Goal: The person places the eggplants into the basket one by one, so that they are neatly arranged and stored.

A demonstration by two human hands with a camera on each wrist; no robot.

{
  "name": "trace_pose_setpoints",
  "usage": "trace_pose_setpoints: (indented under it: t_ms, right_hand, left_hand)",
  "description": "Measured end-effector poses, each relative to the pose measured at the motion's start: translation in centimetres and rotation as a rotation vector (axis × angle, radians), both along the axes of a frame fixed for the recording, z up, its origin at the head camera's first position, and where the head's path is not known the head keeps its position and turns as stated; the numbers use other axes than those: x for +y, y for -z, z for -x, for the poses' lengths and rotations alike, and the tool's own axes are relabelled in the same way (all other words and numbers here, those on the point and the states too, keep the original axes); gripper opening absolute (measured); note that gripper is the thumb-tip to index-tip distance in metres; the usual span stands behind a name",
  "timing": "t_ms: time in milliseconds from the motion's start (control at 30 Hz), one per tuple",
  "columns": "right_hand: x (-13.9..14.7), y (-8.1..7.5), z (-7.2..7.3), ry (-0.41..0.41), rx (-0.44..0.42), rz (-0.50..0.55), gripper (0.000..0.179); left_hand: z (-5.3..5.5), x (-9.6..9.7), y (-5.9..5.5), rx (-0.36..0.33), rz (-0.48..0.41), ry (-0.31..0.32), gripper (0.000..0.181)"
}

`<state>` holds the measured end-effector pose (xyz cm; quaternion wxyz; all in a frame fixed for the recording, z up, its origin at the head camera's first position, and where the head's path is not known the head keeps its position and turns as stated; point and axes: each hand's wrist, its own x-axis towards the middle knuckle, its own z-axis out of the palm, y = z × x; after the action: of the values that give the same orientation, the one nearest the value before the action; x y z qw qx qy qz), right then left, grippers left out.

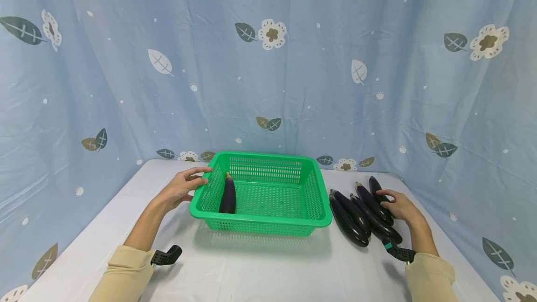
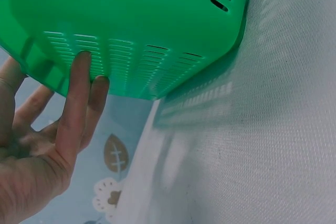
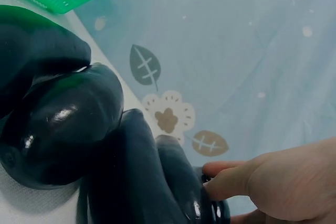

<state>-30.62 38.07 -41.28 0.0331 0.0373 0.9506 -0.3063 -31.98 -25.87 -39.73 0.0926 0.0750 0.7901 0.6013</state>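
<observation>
At the left end of a green plastic basket (image 1: 268, 222), my left hand (image 1: 178, 190) grips the rim. In the left wrist view, fingers (image 2: 79, 93) of this hand touch the slotted outer side wall. One dark purple eggplant (image 1: 228, 195) lies inside the basket, near its left wall. To the right of the basket, several glossy eggplants (image 1: 348, 222) lie side by side on the table. My right hand (image 1: 400, 206) holds the far-right eggplant (image 1: 376, 185) between thumb and fingers. Part of that eggplant is hidden by the hand in the right wrist view.
A white cloth covers the table (image 1: 251, 274). Behind it and along both sides hangs a blue curtain (image 1: 310, 92) with printed leaves and flowers. Black camera mounts (image 1: 167, 256) stick out from both wrists.
</observation>
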Motion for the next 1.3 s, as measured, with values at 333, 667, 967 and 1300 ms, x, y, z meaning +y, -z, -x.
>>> trace_pose_setpoints:
  t_ms: [333, 667, 967, 1300]
  right_hand:
    - [-0.10, 0.18, 0.10, 0.004, 0.008, 0.006, 0.044]
    - [0.05, 0.45, 0.19, 0.003, 0.014, -0.007, 0.044]
    - [-0.08, 0.62, 0.08, 0.024, 0.015, -0.004, 0.044]
    - [-0.21, 0.23, -0.40, 0.029, 0.010, 0.022, 0.045]
  left_hand:
    - [0.12, -0.11, 0.10, 0.001, 0.003, 0.001, 0.056]
    - [0.10, -0.26, 0.16, -0.001, 0.010, 0.008, 0.057]
    - [0.25, -0.32, 0.19, 0.001, 0.024, 0.004, 0.058]
    - [0.10, -0.32, 0.18, 0.008, 0.027, 0.008, 0.055]
